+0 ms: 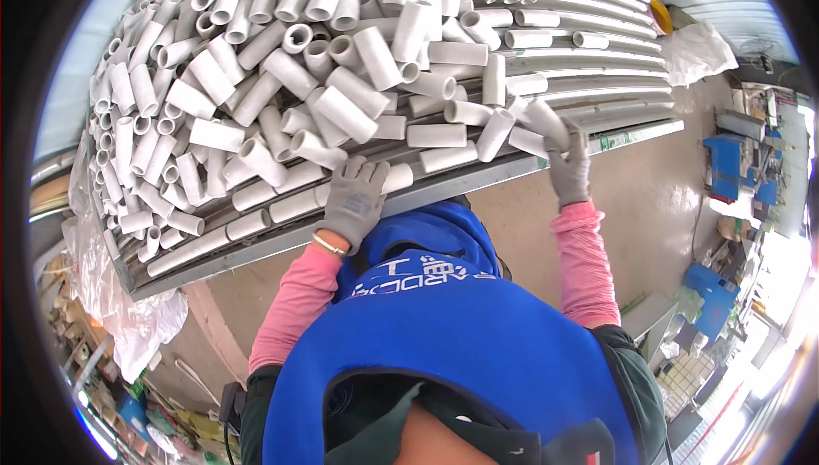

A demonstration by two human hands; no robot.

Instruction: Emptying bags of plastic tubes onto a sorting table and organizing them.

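Short white tubes [341,111], like cut plastic pipe, lie heaped on a ridged metal rack [478,177]. My left hand [354,202], in a grey glove, is closed over a white tube [397,178] in the row along the rack's near edge. That tube's end sticks out to the right of my fingers. At the right, my gloved right hand [570,165] grips another white tube [546,124], tilted up over the near edge. My right thumb and fingers close around its lower end.
Long bare rack grooves [597,77] run toward the right, with a few loose tubes on them. Clear plastic sheeting [128,320] hangs at the rack's left end. A white sack [699,51] sits beyond its right end. Blue bins [725,166] stand farther right on the floor.
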